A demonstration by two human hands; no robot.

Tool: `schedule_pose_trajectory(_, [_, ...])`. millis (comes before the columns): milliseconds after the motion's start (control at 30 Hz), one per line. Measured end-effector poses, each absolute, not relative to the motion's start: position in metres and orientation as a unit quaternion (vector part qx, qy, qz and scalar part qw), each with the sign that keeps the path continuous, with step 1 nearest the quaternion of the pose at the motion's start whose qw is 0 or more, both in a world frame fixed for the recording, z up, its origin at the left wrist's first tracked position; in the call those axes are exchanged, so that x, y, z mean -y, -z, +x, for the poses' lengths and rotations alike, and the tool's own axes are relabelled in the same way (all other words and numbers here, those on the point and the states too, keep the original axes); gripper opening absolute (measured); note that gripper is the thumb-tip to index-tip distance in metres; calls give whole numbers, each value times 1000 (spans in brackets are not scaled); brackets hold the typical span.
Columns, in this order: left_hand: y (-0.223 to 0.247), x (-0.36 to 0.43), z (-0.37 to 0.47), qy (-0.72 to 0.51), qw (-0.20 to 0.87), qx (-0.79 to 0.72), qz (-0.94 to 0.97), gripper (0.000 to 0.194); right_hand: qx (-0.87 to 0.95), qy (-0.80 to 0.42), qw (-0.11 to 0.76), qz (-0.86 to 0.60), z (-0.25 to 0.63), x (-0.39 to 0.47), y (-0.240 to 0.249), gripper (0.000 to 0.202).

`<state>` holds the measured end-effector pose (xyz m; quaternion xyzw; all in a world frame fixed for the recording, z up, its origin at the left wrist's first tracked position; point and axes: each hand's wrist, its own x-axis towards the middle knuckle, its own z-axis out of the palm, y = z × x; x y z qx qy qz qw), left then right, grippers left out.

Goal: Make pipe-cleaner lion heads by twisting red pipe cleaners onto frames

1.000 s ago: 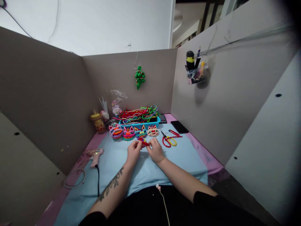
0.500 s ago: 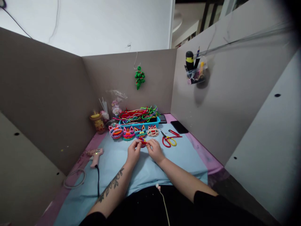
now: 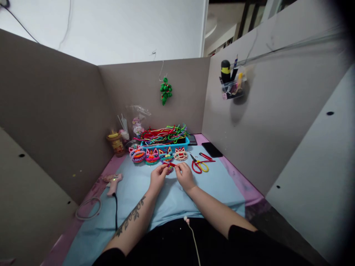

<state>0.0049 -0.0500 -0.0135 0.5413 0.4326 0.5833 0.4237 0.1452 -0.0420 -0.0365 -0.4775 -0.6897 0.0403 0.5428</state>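
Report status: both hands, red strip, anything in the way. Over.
Right hand gripping narrow red strip. Left hand at small multicoloured fuzzy piece, exact grip unclear. Red-and-yellow-handled scissors lie right, touching neither hand.

Grey partition panels [image 3: 155,88] around a cloth-covered table [image 3: 138,192], white wall [image 3: 111,29] beyond, dark floor [image 3: 285,229] at right.
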Motion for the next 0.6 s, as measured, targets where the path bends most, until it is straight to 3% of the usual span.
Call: schedule_pose_trajectory(600, [23,43,2,-592,484,-402,504,42,684,-39,555,-472,145,40,40,9])
